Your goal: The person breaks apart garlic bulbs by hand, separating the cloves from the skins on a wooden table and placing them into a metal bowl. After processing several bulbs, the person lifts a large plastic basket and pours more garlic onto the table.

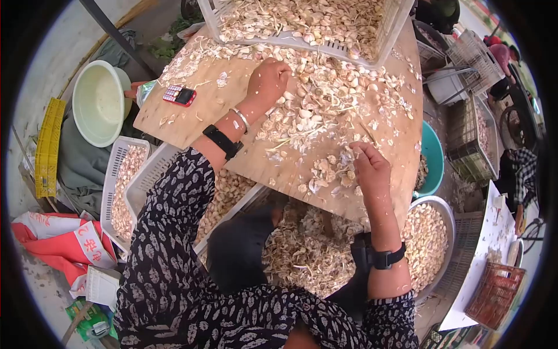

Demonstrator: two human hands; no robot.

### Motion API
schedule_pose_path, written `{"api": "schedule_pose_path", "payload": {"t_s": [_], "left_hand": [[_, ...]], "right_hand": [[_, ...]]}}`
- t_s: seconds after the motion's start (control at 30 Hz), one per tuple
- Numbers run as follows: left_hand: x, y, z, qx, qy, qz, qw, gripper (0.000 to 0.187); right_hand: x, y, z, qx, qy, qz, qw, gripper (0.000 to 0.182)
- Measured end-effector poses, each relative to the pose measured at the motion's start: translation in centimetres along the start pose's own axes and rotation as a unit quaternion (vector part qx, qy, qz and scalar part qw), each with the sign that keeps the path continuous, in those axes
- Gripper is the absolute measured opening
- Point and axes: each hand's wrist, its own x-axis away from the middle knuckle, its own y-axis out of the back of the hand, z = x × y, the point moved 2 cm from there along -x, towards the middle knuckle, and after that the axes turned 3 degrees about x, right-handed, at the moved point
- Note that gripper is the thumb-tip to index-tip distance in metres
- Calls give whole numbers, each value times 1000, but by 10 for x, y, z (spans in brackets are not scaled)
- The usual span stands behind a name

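Note:
Loose garlic cloves and papery skins [317, 99] lie across a wooden board [232, 142]. My left hand [270, 81] is over the far part of the board, at the left edge of the garlic. Its fingers are curled closed, and whatever they hold is hidden. Nearer the right edge, my right hand [372, 171] hovers with thumb and fingertips pinched together beside a small cluster of cloves [328, 170]. I cannot make out anything in that pinch. A white plastic crate [302, 47] full of garlic tilts toward me at the board's far side.
A red mobile phone [179, 96] lies on the board's left. Cloves fill a metal basin [450, 230] at right, near a teal basin [435, 166]. White baskets [111, 192] of garlic and a pale green basin [78, 104] stand left. Skins [308, 256] heap below the board. People are farther right.

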Motion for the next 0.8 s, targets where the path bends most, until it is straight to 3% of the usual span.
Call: {"api": "schedule_pose_path", "payload": {"t_s": [0.07, 0.13, 0.2, 0.27, 0.33, 0.37, 0.4, 0.43, 0.47, 0.5, 0.57, 0.6, 0.7, 0.8], "left_hand": [[-38, -5, 3, 60, 32, 63, 996, 27], [-51, -30, -3, 63, -11, 89, 994, 24], [-55, -55, -6, -140, -95, 203, 964, 25], [-54, -55, -4, -101, -123, 174, 972, 30], [-46, -47, 7, 77, -7, 139, 987, 28], [-35, -39, 9, 373, 188, 185, 889, 27], [-24, -31, 3, 367, 185, 188, 892, 27], [-6, -15, -13, 551, 205, 187, 787, 27], [11, -1, -30, 710, 216, 179, 645, 27], [24, 12, -49, 706, 216, 183, 649, 27], [49, 38, -89, 810, 174, 170, 534, 29], [56, 49, -107, 807, 175, 171, 537, 29], [79, 98, -166, 856, 48, 168, 487, 29], [107, 167, -243, 855, -156, 192, 456, 18]], "right_hand": [[1, -1, 1, -8, 3, 21, 1000, 17], [-4, -5, -1, 0, 14, 13, 1000, 16], [-6, -8, 1, 8, 24, 4, 1000, 16], [-6, -7, 6, 12, -4, 10, 1000, 16], [-7, -6, 3, 25, 10, -1, 1000, 16], [-6, -5, 3, 18, 11, -3, 1000, 16], [-7, -6, 5, 9, 15, -5, 1000, 16], [-7, -7, 6, 0, 16, -5, 1000, 16], [-5, -8, 5, -10, 12, -5, 1000, 17], [-4, -7, 6, -19, 9, -5, 1000, 18], [-3, -8, 5, -24, -1, 4, 1000, 19], [-2, -9, 6, -28, 0, 5, 1000, 19], [-1, -12, 2, -30, 10, 8, 999, 20], [-5, -17, -4, -60, 38, 1, 997, 20]]}}
